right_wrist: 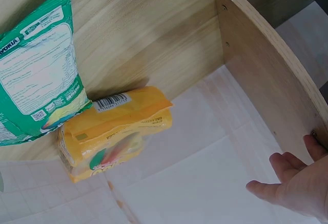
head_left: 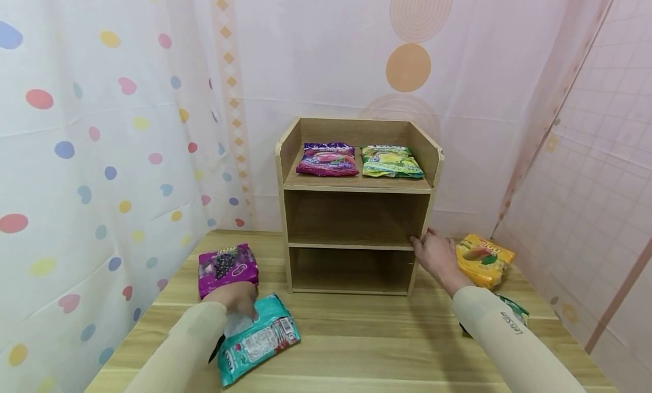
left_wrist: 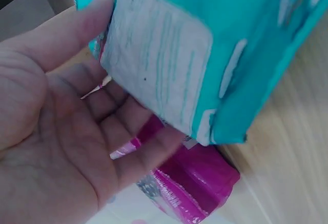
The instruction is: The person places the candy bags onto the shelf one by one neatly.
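While the left hand (head_left: 237, 300) grips a teal bag (head_left: 265, 343), the right hand (head_left: 439, 256) holds a shelf unit (head_left: 356, 131)

Pale, patterned curtains (head_left: 326, 53) surround a wooden worktop (head_left: 351, 350), with the shelf unit at its far side. Its top tier bears a purple bag (head_left: 330, 159) at left and a yellow-green bag (head_left: 392, 162) at right, above two lower compartments. The teal bag, label upward, lies nearer the person than the unit and to its left; its long axis slants from near left toward the unit's foot. I cannot tell whether it is lifted. A green bag (right_wrist: 38, 75) lies at right, mostly behind the sleeve (head_left: 511, 336) in the head view; a magenta grape bag (head_left: 224, 268) and a yellow mango bag (head_left: 485, 261) lie just past the left and right hands respectively. The left fingers (left_wrist: 159, 152), partly closed with the thumb about the teal bag's edge, are far nearer it; the right fingers bend along the unit's outer side, thumb at its front edge.
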`<state>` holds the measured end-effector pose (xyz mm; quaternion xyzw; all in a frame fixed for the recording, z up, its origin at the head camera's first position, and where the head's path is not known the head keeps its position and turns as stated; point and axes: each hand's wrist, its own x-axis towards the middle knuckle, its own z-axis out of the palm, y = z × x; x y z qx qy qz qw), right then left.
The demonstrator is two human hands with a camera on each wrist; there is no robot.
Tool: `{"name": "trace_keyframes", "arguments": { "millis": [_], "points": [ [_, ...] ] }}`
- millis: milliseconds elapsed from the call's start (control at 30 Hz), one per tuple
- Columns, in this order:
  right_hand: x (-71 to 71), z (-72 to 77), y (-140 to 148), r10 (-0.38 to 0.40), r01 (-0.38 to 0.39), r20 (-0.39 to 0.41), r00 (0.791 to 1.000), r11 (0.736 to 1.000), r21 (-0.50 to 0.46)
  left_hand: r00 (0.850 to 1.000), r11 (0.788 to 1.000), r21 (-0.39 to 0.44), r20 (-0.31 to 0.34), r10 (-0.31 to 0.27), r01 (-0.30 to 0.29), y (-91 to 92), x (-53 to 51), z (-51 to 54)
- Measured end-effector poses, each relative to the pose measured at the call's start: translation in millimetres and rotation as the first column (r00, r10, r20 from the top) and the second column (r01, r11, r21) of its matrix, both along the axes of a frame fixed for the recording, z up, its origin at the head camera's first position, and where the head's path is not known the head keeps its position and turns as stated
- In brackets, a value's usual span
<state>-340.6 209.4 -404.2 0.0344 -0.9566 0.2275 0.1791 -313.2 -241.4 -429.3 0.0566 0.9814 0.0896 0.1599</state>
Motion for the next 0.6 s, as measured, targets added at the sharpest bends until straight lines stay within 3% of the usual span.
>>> {"name": "trace_keyframes", "arguments": {
  "millis": [267, 600],
  "points": [
    [-0.7, 0.1, 0, 0.005, -0.005, -0.001, 1.0, 1.0, 0.001, 0.995, 0.993, 0.07, -0.017, -0.098, 0.099, 3.2, -11.0, 3.0],
    [-0.1, -0.2, 0, 0.001, 0.0, -0.011, 1.0, 1.0, 0.005, 0.979, 0.973, 0.148, -0.134, -0.157, 0.176, 11.8, -17.4, 21.6]
  ]
}}
